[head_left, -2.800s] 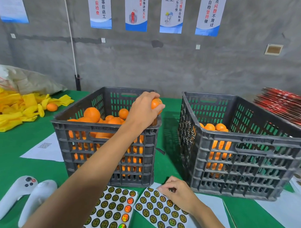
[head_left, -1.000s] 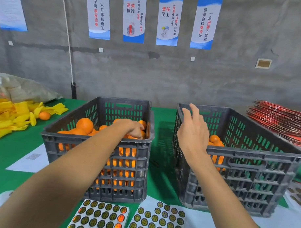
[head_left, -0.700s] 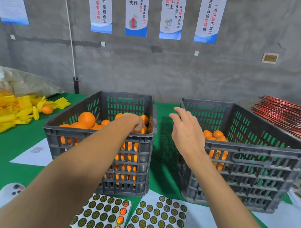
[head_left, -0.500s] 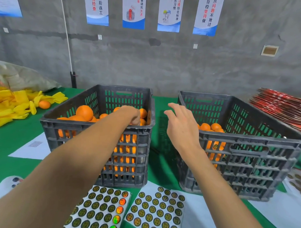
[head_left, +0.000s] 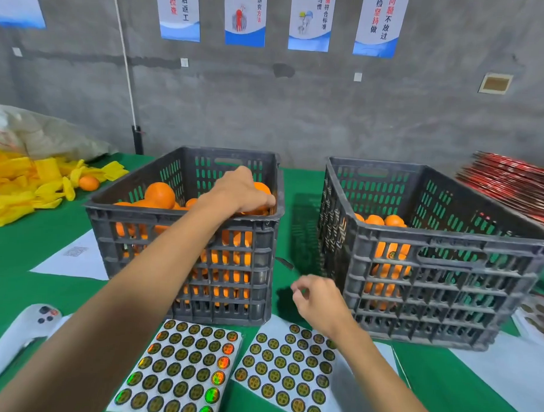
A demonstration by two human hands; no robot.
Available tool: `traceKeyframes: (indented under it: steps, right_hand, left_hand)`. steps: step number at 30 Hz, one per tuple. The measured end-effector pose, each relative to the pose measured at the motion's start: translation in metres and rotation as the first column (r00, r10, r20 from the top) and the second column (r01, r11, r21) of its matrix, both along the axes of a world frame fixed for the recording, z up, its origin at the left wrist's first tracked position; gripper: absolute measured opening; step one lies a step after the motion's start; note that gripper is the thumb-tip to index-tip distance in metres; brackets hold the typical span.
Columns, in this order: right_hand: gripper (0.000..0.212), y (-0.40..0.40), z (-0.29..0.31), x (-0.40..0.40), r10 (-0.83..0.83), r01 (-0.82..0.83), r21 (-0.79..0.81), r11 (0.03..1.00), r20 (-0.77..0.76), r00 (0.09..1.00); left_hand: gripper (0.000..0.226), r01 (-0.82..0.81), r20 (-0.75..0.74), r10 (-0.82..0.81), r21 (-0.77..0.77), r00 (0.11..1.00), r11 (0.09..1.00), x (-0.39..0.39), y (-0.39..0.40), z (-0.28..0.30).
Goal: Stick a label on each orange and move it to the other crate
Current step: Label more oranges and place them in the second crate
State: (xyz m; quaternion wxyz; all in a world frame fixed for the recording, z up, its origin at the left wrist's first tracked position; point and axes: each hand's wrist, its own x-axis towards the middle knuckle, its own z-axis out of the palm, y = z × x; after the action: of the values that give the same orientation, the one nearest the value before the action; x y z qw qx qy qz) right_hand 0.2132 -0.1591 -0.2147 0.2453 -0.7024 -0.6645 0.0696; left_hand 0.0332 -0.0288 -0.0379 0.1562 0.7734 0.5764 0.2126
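Meanwhile, left hand (head_left: 239, 190) is gripping an orange (head_left: 262, 188) just inside the left crate's (head_left: 184, 215) right rim; right hand (head_left: 318, 301), loosely curled and empty, is hovering over the label sheet (head_left: 285, 369).

my crates (head_left: 184, 221): matt grey plastic | label sheets (head_left: 178, 369): glossy, holographic paper | tablecloth (head_left: 25, 259): matt green | wall (head_left: 298, 114): rough concrete

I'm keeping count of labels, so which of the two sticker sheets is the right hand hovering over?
The right-hand sticker sheet, nearer the less-full grey plastic crate; the right hand hangs above its top edge.
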Motion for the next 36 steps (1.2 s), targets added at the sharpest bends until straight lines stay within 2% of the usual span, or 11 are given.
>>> traceKeyframes:
  steps: [4,7,10,16,19,25,32,36]
  right_hand:
    - [0.023,-0.021,-0.036,0.004,-0.013,0.012,-0.051,0.999,-0.018,1.000]
    - [0.040,-0.032,-0.052,0.003,-0.012,0.012,-0.105,0.994,0.005,1.000]
    - [0.048,-0.037,-0.061,0.006,0.004,-0.005,-0.078,0.997,-0.019,1.000]
    - [0.033,-0.032,-0.067,0.008,0.013,-0.016,-0.035,0.999,-0.067,0.998]
    - [0.032,-0.029,-0.069,0.010,0.030,-0.031,-0.036,0.999,-0.025,0.999]
    - [0.055,-0.034,-0.074,0.014,0.119,-0.120,-0.014,0.993,-0.062,0.991]
    - [0.026,-0.028,-0.080,0.014,0.100,-0.097,0.025,0.995,-0.234,0.967]
    - [0.017,-0.027,-0.082,0.014,0.079,-0.081,0.006,0.997,-0.315,0.946]
  left_hand:
    - [0.066,0.047,0.000,-0.047,-0.056,0.999,0.997,-0.002,-0.010,-0.006]
    - [0.071,0.037,0.022,-0.036,-0.058,0.999,0.998,-0.002,-0.010,-0.008]
    - [0.073,0.031,0.025,-0.030,-0.059,0.999,0.998,-0.002,-0.011,-0.010]
    - [0.072,-0.010,0.043,0.011,-0.035,0.999,0.999,-0.004,-0.015,-0.013]
    - [0.071,-0.013,0.037,0.014,-0.014,0.999,1.000,-0.004,-0.017,-0.013]
    - [0.072,-0.033,0.035,0.032,0.016,0.999,0.999,-0.004,-0.020,-0.014]
    - [0.070,-0.052,0.032,0.050,0.049,0.998,0.997,-0.005,-0.024,-0.012]
    - [0.069,-0.052,0.036,0.050,0.052,0.998,0.997,-0.004,-0.024,-0.013]
